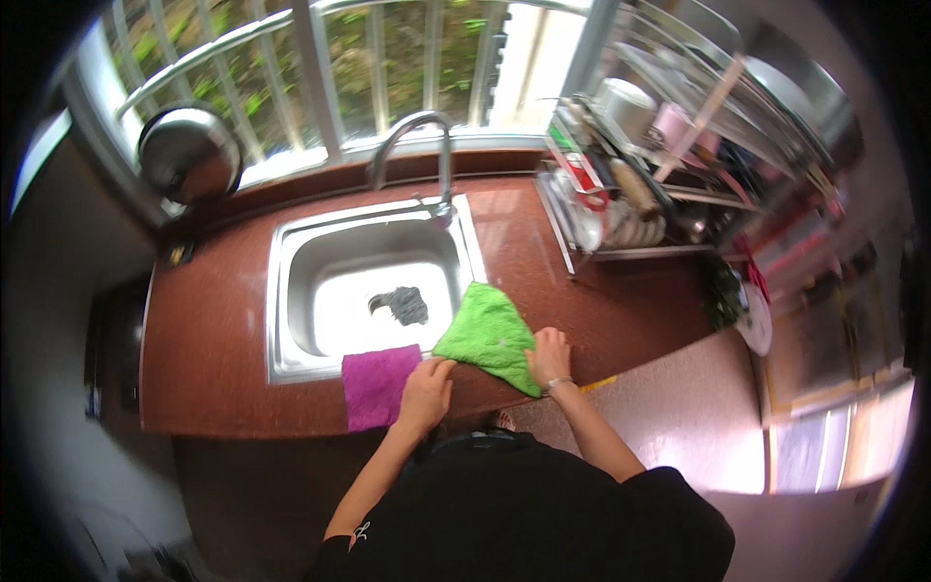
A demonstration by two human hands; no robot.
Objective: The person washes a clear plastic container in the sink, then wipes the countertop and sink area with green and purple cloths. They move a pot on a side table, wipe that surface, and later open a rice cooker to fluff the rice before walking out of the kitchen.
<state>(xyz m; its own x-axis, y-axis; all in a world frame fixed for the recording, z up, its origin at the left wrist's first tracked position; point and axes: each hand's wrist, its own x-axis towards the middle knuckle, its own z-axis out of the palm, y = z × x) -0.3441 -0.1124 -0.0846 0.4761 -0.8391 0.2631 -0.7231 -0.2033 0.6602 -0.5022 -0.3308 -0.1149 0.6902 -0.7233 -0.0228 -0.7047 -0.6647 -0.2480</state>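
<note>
A bright green cloth (491,331) lies spread over the sink's right front corner and the reddish-brown countertop. My left hand (428,393) pinches its lower left edge. My right hand (550,358) grips its right edge and has a bracelet at the wrist. Just left of my left hand, a purple cloth (378,385) lies flat across the sink's front rim and the counter. In the stainless steel sink (302,291), a dark grey crumpled cloth or scrubber (409,305) rests beside the drain.
A curved metal faucet (445,156) rises behind the sink. On the right stands a metal dish rack (567,254) with bowls, mugs and utensils. A round metal pan or lid (190,154) leans at the back left by a barred window. A small dark object (180,253) lies on the left counter.
</note>
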